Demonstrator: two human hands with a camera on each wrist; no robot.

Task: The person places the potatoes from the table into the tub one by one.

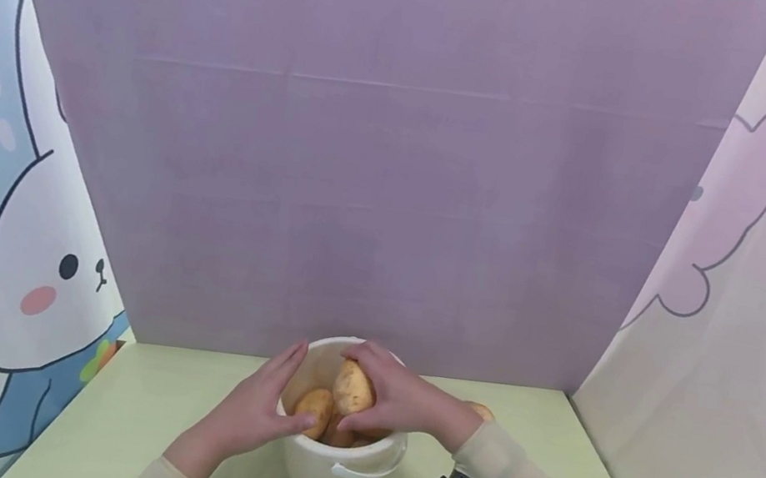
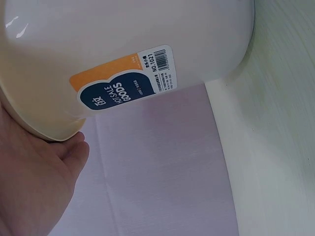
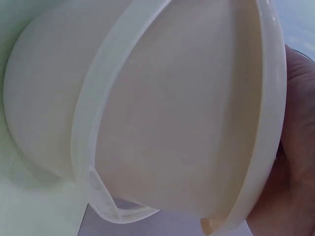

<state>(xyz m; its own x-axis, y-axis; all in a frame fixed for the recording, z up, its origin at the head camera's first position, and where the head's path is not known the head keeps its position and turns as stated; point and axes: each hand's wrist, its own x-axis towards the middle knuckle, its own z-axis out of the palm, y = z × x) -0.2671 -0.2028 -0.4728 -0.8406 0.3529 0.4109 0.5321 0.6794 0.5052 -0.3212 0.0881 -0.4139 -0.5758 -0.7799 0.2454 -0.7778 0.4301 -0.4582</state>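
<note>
Down at the bottom centre of the head view, a white bucket (image 1: 333, 467) stands on the pale green counter (image 1: 175, 390), close to the purple back wall (image 1: 383, 146). Several potatoes sit inside it, heaped up to the rim. The right hand (image 1: 394, 397) comes in from the lower right and reaches over the bucket's mouth, its fingers curled around the top potato (image 1: 354, 387), which rides just above the rim. The left hand (image 1: 255, 412) comes from the lower left; its fingers lie fairly straight against the bucket's left rim, and its thumb touches a second potato (image 1: 314, 410) lying lower in the bucket. Another potato (image 1: 482, 411) peeks out on the counter behind the right wrist, only partly seen.

The left wrist view fills with the bucket's outer wall (image 2: 123, 39), bearing an orange and dark blue label (image 2: 123, 81) with a barcode, and the palm (image 2: 34, 177) sits just under the rim at lower left. The right wrist view shows the bucket (image 3: 147, 113) from outside, with its white handle (image 3: 93, 137) folded against the wall and the edge of the right hand (image 3: 295, 162) at the far right of the frame.

Panels with cartoon rabbits (image 1: 41, 283) flank the counter on both sides.
</note>
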